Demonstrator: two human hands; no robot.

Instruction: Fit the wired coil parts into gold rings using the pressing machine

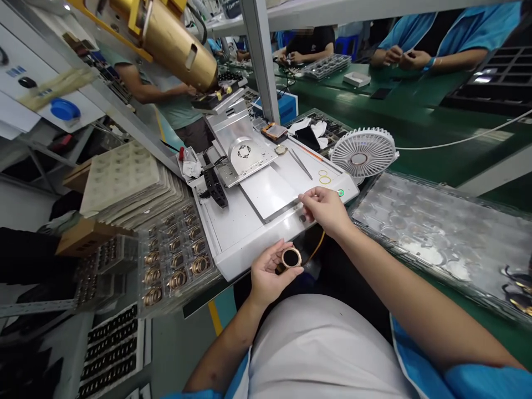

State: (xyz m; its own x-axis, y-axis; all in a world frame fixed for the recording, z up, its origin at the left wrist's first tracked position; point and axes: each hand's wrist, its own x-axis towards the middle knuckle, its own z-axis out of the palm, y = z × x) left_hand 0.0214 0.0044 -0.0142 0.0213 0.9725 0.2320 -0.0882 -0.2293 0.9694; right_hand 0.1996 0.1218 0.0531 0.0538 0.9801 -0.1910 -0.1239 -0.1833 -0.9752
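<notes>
This is a factory workshop. The left hand [272, 274] holds a gold ring [291, 257], and plastic trays [174, 266] full of more gold rings lie to its left. Just ahead of the right hand [326, 210] sits a white work machine [249, 249]. Far past both hands, long green benches [436, 160] run on, and workers in blue coats [449, 33] sit at them.

Bench station [245, 252]: tweezers [300, 163] and a flat plate [268, 191] on top, desk fan [363, 152] behind its far right corner. Left of it, a tray of metal rings [174, 260] beside stacked foam sheets [124, 177]; right of it, a clear plastic tray [440, 233]. In front, a ring [291, 257] in the left hand [268, 274]; right hand [326, 210] over the station
</notes>
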